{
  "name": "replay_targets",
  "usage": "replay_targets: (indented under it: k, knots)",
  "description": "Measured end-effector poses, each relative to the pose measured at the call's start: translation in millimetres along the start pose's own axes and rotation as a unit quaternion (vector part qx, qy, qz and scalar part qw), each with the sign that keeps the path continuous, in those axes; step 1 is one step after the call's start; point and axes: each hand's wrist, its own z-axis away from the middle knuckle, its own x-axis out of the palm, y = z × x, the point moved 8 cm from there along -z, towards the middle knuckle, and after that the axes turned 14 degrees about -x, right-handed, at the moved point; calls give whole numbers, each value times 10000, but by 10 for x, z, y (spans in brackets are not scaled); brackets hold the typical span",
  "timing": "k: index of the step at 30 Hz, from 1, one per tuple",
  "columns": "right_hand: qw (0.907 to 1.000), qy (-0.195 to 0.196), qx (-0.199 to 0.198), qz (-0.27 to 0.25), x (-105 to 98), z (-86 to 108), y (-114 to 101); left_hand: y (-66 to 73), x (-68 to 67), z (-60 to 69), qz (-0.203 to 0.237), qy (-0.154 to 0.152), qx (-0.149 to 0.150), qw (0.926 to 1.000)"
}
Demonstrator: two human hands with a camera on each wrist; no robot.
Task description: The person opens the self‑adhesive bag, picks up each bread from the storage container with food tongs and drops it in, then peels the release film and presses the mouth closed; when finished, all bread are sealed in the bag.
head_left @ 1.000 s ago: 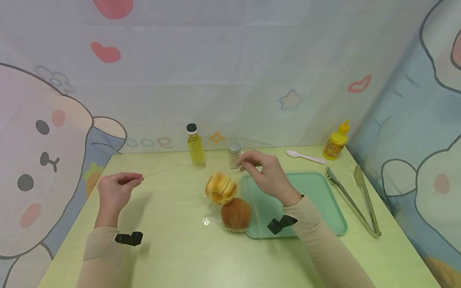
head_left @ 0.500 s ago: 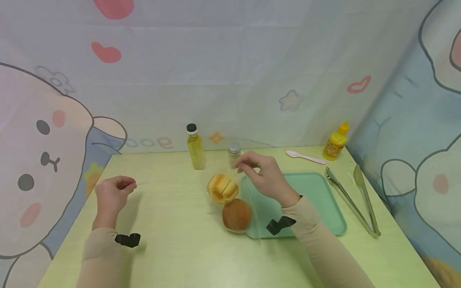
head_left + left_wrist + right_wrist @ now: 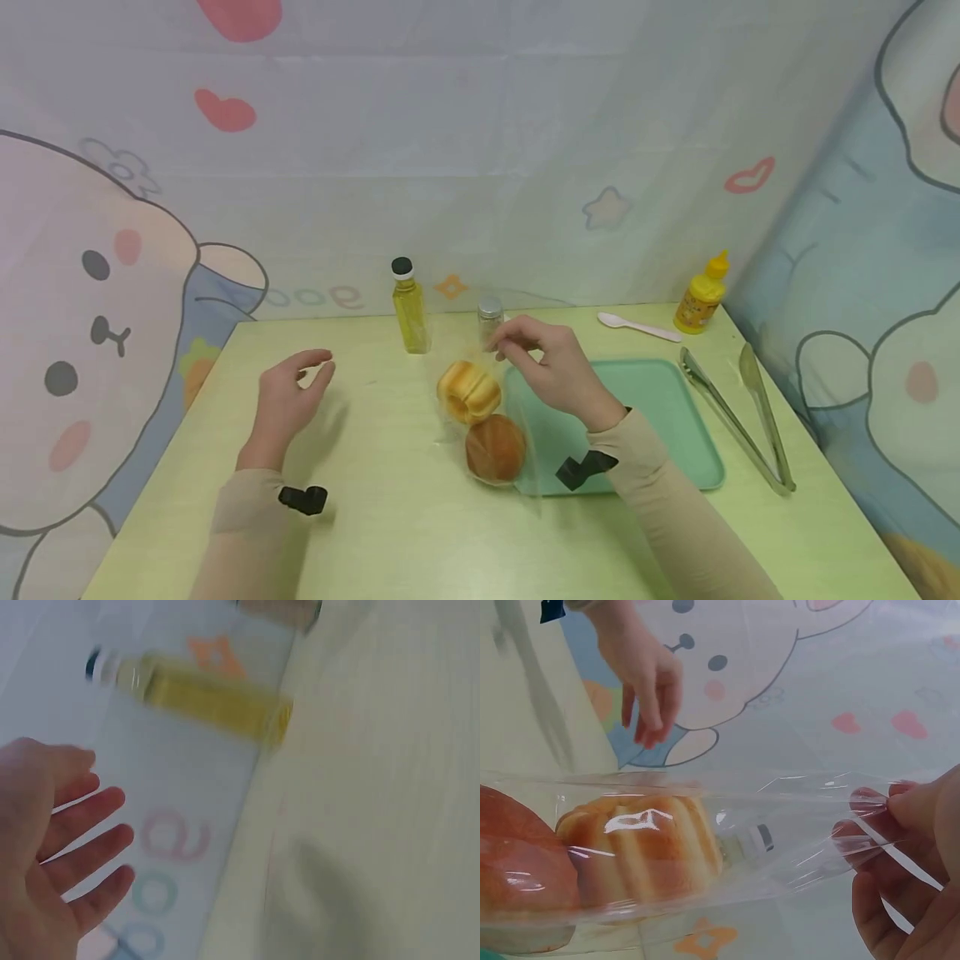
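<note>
My right hand (image 3: pixel 551 362) pinches the gathered top of a clear plastic bag (image 3: pixel 780 825) between thumb and fingers. Inside the bag are two bread rolls, a striped golden roll (image 3: pixel 469 392) above and a round brown bun (image 3: pixel 496 448) below it. The bag hangs beside the left edge of the green tray (image 3: pixel 645 425). Off to the left, my left hand (image 3: pixel 288 400) is raised over the table with nothing in it, thumb and fingers apart. In the left wrist view its fingers (image 3: pixel 90 825) are spread and loosely bent.
An oil bottle (image 3: pixel 410 317) and a glass shaker with a metal lid (image 3: pixel 490 315) stand at the back. Right of them lie a pale pink spoon (image 3: pixel 637 326), a yellow squeeze bottle (image 3: pixel 701 300) and metal tongs (image 3: pixel 738 425). A printed cloth wall (image 3: pixel 450 167) closes off the back.
My left hand first drew left and down with a thin clear strand, then opened and moved right; the strand is no longer in it. The right hand keeps its pinch on the bag.
</note>
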Motion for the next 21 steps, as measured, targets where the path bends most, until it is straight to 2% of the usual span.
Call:
replay_targets:
  k: [2, 4, 7, 9, 11, 13, 15, 18, 21]
  knots:
    - [10000, 6, 48, -36, 8, 5, 8, 206, 204, -8, 493, -447, 10, 9978]
    - [9999, 12, 101, -72, 16, 8, 11, 404, 431, -21, 929, -933, -51, 9913]
    - [9995, 18, 201, -247, 30, 15, 10, 646, 759, -34, 1767, -1665, -290, 9696]
    - [9987, 18, 305, -406, 34, 29, 23, 754, 908, -45, 2333, -1860, -496, 9532]
    - [9974, 36, 411, -589, 34, 45, 39, 816, 978, -52, 2838, -1792, -694, 9394]
    - [9957, 108, 538, -746, 18, 69, 74, 855, 967, -51, 3194, -1494, -777, 9325]
    - [9934, 247, 661, -902, -17, 95, 107, 883, 912, -39, 3500, -1177, -701, 9267]
    - [9882, 515, 874, -1144, -80, 144, 165, 947, 819, 4, 3992, -1029, -334, 9105]
    - [9833, 719, 1063, -1289, -128, 187, 218, 1031, 708, 62, 4374, -971, 190, 8938]
